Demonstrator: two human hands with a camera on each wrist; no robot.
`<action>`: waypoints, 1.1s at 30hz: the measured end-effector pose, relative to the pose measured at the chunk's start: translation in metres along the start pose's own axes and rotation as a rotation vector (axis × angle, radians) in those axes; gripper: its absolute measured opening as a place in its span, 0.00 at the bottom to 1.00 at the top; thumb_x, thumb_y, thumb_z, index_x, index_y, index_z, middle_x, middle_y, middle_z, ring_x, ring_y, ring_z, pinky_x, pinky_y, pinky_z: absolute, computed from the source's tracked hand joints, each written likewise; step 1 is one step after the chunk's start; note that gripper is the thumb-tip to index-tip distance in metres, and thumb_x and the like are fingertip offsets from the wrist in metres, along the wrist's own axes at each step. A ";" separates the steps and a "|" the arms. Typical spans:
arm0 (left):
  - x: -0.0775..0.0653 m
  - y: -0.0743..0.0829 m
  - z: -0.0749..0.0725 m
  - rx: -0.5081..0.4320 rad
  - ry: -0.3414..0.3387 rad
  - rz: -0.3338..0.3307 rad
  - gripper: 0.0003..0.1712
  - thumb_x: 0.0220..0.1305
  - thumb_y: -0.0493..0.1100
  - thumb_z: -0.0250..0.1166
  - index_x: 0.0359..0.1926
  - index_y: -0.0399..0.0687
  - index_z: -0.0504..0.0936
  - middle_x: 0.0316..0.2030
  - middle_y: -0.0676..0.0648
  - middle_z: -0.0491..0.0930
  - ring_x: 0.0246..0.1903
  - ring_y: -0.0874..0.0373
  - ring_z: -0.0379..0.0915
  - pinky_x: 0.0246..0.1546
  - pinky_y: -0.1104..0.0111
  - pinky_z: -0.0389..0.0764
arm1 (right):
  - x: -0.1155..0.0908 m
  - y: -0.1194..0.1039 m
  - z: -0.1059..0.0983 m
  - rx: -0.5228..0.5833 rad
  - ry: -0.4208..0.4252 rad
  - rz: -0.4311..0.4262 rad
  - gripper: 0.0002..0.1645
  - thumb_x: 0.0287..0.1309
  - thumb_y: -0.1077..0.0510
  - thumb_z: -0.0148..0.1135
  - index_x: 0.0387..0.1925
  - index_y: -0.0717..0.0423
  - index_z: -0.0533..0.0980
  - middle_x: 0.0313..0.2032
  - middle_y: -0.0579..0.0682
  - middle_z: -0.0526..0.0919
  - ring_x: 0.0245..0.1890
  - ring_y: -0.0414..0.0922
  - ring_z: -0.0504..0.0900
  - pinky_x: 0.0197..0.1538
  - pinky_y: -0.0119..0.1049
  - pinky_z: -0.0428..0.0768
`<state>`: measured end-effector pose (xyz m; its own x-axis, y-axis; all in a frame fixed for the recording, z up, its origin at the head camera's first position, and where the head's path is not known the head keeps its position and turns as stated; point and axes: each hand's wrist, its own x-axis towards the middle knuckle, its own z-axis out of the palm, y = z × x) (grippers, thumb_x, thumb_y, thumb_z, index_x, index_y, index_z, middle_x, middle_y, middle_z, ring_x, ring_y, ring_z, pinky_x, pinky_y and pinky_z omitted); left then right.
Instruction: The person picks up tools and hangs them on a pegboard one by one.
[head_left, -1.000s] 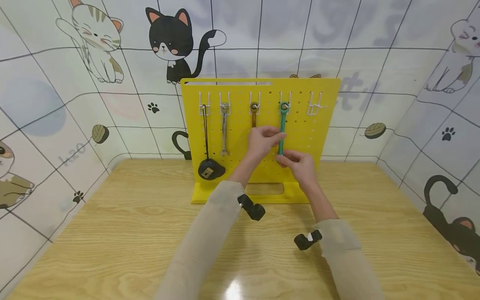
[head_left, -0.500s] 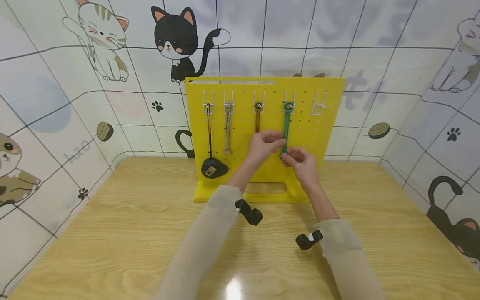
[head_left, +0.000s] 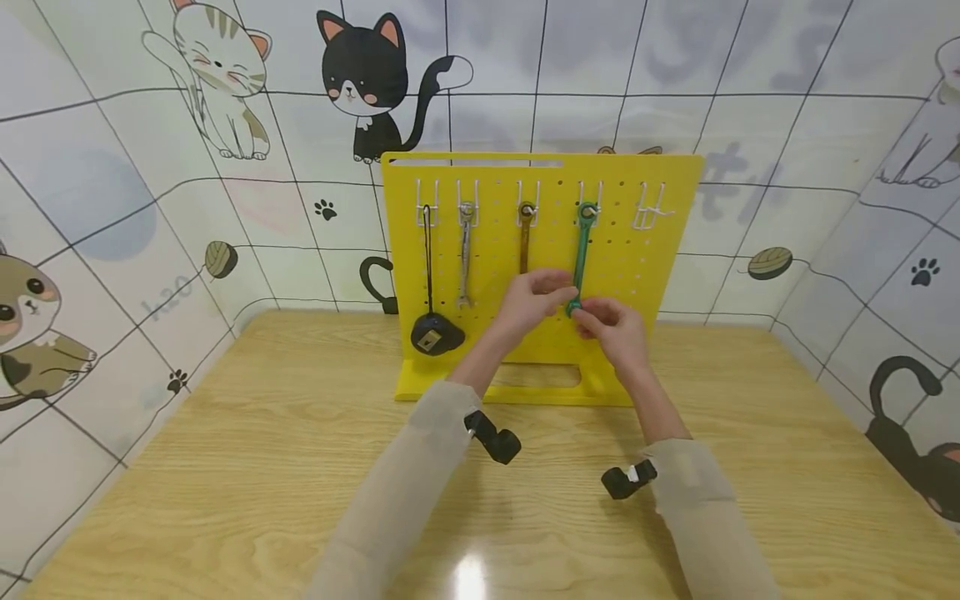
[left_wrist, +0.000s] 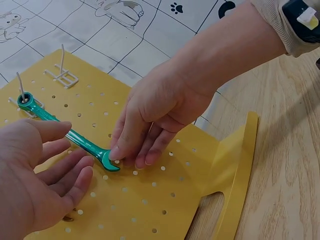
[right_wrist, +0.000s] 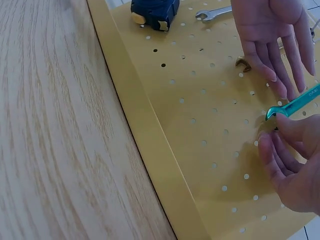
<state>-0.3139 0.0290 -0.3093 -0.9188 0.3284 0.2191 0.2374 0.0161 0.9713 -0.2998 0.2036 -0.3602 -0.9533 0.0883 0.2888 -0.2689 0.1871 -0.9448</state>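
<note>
A green combination wrench (head_left: 582, 250) hangs by its ring end from a white hook on the yellow pegboard (head_left: 660, 275). My right hand (head_left: 618, 333) pinches the wrench's lower, open-jawed end between thumb and fingers, as the right wrist view shows at the green jaw (right_wrist: 272, 112). Just left of the shaft is my left hand (head_left: 528, 304), palm turned toward the wrench; its fingers (left_wrist: 65, 175) are loosely spread and hold nothing. Behind that hand hangs a bronze-coloured wrench (head_left: 525, 242), its lower part hidden in the head view.
Further left on the board hang a silver wrench (head_left: 465, 258) and a black tape measure (head_left: 437, 334) on a cord. A white hook (head_left: 648, 208) at the far right bears no tool. The board's foot (head_left: 517, 396) stands on a wooden table (head_left: 300, 450) against patterned walls.
Both hands have slid a little lower along the green wrench, the right one to its bottom end. The wrench still hangs on its hook. The head view has shifted slightly.
</note>
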 end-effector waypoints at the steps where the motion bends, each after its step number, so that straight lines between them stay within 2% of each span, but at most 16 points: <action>1: 0.000 0.000 0.000 -0.004 -0.007 -0.004 0.20 0.70 0.43 0.66 0.61 0.43 0.81 0.56 0.48 0.82 0.52 0.56 0.77 0.52 0.63 0.82 | 0.000 0.000 -0.001 -0.014 -0.005 0.008 0.22 0.67 0.57 0.66 0.53 0.72 0.77 0.40 0.51 0.84 0.34 0.39 0.84 0.42 0.28 0.85; 8: -0.006 -0.005 -0.003 0.016 -0.072 -0.021 0.24 0.71 0.46 0.65 0.65 0.45 0.77 0.59 0.46 0.79 0.56 0.55 0.75 0.55 0.59 0.80 | -0.002 -0.001 -0.005 -0.059 -0.038 0.059 0.25 0.69 0.53 0.65 0.56 0.71 0.76 0.49 0.62 0.82 0.36 0.42 0.85 0.45 0.31 0.85; 12: -0.010 -0.008 -0.005 0.041 -0.091 -0.019 0.26 0.71 0.47 0.65 0.67 0.47 0.76 0.60 0.46 0.78 0.57 0.54 0.75 0.55 0.60 0.80 | -0.003 -0.001 -0.010 -0.055 -0.043 0.079 0.26 0.70 0.53 0.63 0.58 0.71 0.75 0.51 0.63 0.81 0.39 0.46 0.85 0.47 0.34 0.85; 17: -0.013 -0.011 -0.007 0.056 -0.093 -0.001 0.26 0.73 0.47 0.64 0.67 0.44 0.75 0.62 0.44 0.77 0.57 0.53 0.75 0.55 0.61 0.80 | -0.004 -0.004 -0.015 -0.048 -0.047 0.088 0.28 0.71 0.51 0.62 0.60 0.70 0.74 0.55 0.65 0.79 0.42 0.49 0.85 0.49 0.37 0.85; 26: -0.026 -0.017 -0.014 0.096 -0.132 0.052 0.27 0.75 0.48 0.61 0.69 0.41 0.73 0.62 0.42 0.76 0.56 0.51 0.76 0.56 0.61 0.80 | -0.013 -0.019 -0.020 -0.054 -0.062 0.027 0.30 0.70 0.47 0.62 0.58 0.69 0.75 0.52 0.63 0.80 0.43 0.51 0.84 0.47 0.38 0.86; 33: -0.038 -0.024 -0.021 0.165 -0.108 0.077 0.27 0.75 0.49 0.60 0.69 0.42 0.73 0.61 0.43 0.77 0.56 0.51 0.75 0.55 0.59 0.79 | -0.022 -0.027 -0.019 -0.111 -0.128 -0.001 0.31 0.71 0.45 0.60 0.59 0.69 0.74 0.52 0.64 0.79 0.45 0.54 0.83 0.46 0.37 0.85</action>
<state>-0.2916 -0.0038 -0.3387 -0.8588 0.4338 0.2727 0.3626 0.1385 0.9216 -0.2690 0.2152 -0.3378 -0.9647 -0.0358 0.2609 -0.2597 0.2944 -0.9197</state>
